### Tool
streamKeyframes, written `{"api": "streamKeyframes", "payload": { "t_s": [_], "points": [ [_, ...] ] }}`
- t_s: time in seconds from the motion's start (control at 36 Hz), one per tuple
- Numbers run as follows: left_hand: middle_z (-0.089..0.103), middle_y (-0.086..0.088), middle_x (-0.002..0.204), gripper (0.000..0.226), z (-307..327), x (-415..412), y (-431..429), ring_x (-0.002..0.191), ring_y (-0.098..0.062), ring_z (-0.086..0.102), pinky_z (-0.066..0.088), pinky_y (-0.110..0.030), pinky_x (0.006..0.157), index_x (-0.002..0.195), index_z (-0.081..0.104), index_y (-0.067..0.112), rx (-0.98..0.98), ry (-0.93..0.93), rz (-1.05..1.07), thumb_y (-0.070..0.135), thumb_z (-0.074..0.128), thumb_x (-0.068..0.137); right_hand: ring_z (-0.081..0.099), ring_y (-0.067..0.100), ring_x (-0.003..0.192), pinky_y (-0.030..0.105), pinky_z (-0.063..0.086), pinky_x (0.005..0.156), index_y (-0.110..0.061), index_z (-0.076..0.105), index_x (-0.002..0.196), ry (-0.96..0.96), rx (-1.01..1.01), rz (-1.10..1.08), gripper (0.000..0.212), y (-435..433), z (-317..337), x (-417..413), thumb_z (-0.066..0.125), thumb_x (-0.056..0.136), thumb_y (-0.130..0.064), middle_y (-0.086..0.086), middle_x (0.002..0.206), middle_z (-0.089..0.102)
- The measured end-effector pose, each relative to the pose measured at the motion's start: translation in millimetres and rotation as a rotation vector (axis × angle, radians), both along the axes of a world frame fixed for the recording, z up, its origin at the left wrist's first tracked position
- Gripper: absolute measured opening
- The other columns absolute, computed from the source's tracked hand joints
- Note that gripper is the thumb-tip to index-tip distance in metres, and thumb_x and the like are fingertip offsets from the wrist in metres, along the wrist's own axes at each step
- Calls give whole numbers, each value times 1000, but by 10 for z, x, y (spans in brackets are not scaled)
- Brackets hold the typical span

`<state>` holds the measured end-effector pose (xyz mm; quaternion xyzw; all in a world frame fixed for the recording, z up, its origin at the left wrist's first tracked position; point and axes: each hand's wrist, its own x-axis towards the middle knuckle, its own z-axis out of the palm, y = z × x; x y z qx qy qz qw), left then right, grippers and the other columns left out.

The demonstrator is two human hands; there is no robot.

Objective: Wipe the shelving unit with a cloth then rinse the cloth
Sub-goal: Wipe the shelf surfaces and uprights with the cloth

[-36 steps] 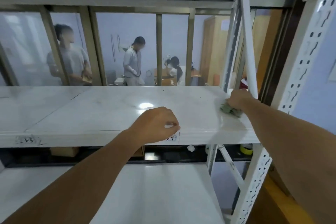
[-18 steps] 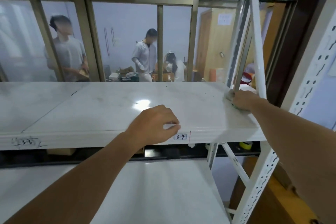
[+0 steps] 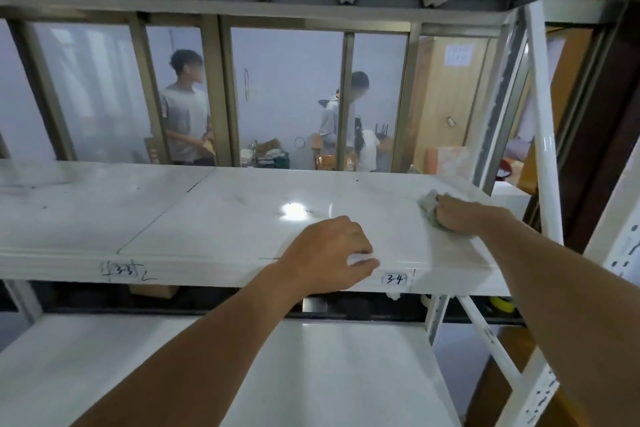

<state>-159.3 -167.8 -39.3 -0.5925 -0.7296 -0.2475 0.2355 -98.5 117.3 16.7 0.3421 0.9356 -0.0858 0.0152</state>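
1. My right hand (image 3: pixel 453 217) lay pressed down on a crumpled pale green cloth (image 3: pixel 429 210) at the right end of the white shelf (image 3: pixel 225 218), fingers curled over it so that the cloth stuck out only on the left side of my knuckles.
2. The cloth sat flat against the shelf top, near the back right corner and close to the white upright post (image 3: pixel 542 135).
3. My left hand (image 3: pixel 329 253) rested on the front edge of the same shelf, fingers bent loosely with the tips touching the surface, and it held nothing.
4. Just right of that hand, on the front lip of the shelf, was a handwritten label (image 3: pixel 394 278) reading "3-4"; another mark (image 3: pixel 123 270) reading "3-3" sat further left.
5. A lower shelf (image 3: pixel 346 367) of the unit stretched under my forearms.
6. Behind the unit, through a window (image 3: pixel 287 94), three people stood or sat in another room.
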Motion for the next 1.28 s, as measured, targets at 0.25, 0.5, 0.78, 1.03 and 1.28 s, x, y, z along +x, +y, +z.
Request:
{"api": "streamKeyframes", "payload": {
  "t_s": [0.25,0.5,0.78,1.03,1.28],
  "points": [
    [72,11,94,40,-31,-393,-934,90,-9,61,55,-32,74,94,78,22,49,17,161,57,60,87,22,30,151,52,10,122,-6,14,160,-18,57,166,58,-888,-74,-433,12,109,-34,12,167,16],
    [71,6,81,29,-114,-673,-1645,76,-13,62,53,-35,63,83,78,17,159,139,146,45,69,88,14,27,155,53,1,123,-10,6,162,-15,105,210,59,-1530,-177,-836,11,109,-35,9,169,7],
    [70,4,82,22,-197,-895,-2474,75,-14,60,51,-30,65,85,76,15,188,203,162,36,71,89,2,25,156,55,-9,122,-13,-3,161,-17,133,299,64,-2416,-290,-1443,9,105,-42,7,170,-3],
    [68,0,81,20,-251,-1207,-3288,72,-18,58,49,-35,63,81,73,13,193,278,264,30,68,91,4,28,156,57,-8,122,-12,-3,161,2,137,364,69,-3209,-335,-1936,18,103,-43,8,170,-1],
    [69,0,83,12,-287,-1403,-3953,74,-19,60,48,-28,67,84,74,12,250,254,403,24,75,84,5,23,156,54,-10,122,-15,-2,162,54,85,386,65,-3904,-369,-2294,11,103,-39,5,170,0]
  ]
}}
